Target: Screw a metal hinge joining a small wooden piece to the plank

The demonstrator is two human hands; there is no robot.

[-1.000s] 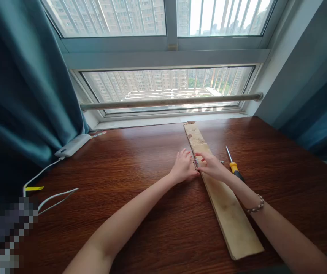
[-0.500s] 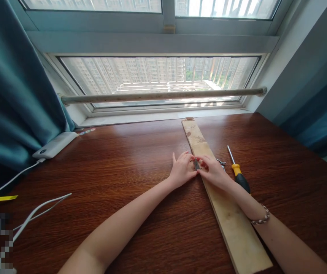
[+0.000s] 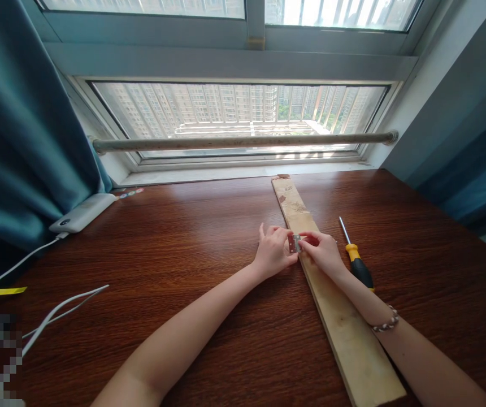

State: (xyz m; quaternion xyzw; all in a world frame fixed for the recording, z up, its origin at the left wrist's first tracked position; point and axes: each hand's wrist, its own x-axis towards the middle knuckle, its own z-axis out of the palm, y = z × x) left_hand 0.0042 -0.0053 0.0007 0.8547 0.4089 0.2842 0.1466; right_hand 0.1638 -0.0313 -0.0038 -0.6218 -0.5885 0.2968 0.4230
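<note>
A small metal hinge (image 3: 294, 243) with screw holes is at the left edge of a long pale wooden board (image 3: 345, 322). My left hand (image 3: 272, 251) pinches the hinge from the left with thumb and fingers. From the right, my right hand (image 3: 324, 254) is closed on the hinge's other side with its fingertips, the wrist passing over the board. Part of the hinge is hidden behind the fingers. To the right of my right hand lies a screwdriver (image 3: 356, 263) with a yellow and black handle.
The board lies lengthwise on a dark wood table (image 3: 209, 226). At the left are a white power bank (image 3: 82, 213), white cables (image 3: 63, 308) and a yellow strip (image 3: 8, 291). A horizontal rail (image 3: 243, 142) crosses before the window at the back.
The hinge has turned and its leaves now show spread, with a brighter face toward me. My right hand has shifted slightly right, covering most of the small metal pieces beside the board.
</note>
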